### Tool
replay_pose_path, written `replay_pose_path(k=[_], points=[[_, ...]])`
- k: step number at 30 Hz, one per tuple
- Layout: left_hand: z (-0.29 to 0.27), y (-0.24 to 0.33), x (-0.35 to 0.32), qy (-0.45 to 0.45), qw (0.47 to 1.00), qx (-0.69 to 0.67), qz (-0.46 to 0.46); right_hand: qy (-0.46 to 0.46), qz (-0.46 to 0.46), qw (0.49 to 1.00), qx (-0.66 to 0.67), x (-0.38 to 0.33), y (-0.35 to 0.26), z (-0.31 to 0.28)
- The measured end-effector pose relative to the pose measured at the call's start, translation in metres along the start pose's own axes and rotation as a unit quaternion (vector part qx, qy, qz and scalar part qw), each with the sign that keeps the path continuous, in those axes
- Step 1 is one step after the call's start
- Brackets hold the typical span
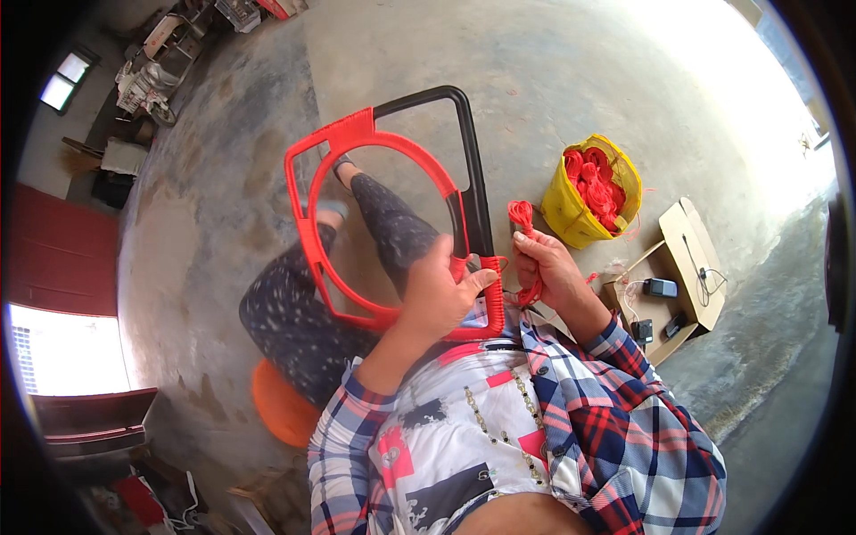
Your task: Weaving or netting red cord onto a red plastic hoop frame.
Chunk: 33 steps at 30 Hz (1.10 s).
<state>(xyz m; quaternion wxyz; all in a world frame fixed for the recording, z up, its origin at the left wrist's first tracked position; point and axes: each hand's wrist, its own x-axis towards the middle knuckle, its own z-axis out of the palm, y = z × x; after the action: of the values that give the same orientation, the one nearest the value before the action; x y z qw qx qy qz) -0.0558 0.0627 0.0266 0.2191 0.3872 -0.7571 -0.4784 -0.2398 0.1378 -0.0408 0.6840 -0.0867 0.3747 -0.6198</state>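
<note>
A rounded rectangular frame (474, 169) with a ring inside it stands tilted over my lap. Red cord is wound around its left and lower sides, its near right corner and most of the ring. Bare black shows along the upper right edge and on a short stretch of the ring. My left hand (441, 292) grips the frame near that right corner, fingers around the ring and thumb on the red winding. Just right of it, my right hand (551, 267) is closed around a looped bundle of red cord (521, 214), whose loops stick out above and below the fist.
On the floor to the right, a yellow bucket (563, 212) holds several red cord bundles. Nearby lies an open cardboard box (675, 234) with small dark devices and cables. Part of an orange seat (281, 406) shows beside my leg. A vehicle (147, 87) stands far left.
</note>
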Motion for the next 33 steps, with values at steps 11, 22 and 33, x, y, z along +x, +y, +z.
replay_pose_path(k=[11,22,33], points=[[-0.060,-0.029,-0.042,0.013,0.981,-0.077,-0.176,-0.084,0.093,0.989,-0.074,0.007,0.020,0.049],[-0.064,-0.063,-0.068,0.000,0.882,-0.379,-0.282,-0.144,0.190,0.961,-0.139,0.029,0.062,0.096],[-0.058,-0.070,-0.066,0.072,0.860,-0.425,-0.273,-0.200,0.201,0.925,-0.253,0.021,0.065,0.099]])
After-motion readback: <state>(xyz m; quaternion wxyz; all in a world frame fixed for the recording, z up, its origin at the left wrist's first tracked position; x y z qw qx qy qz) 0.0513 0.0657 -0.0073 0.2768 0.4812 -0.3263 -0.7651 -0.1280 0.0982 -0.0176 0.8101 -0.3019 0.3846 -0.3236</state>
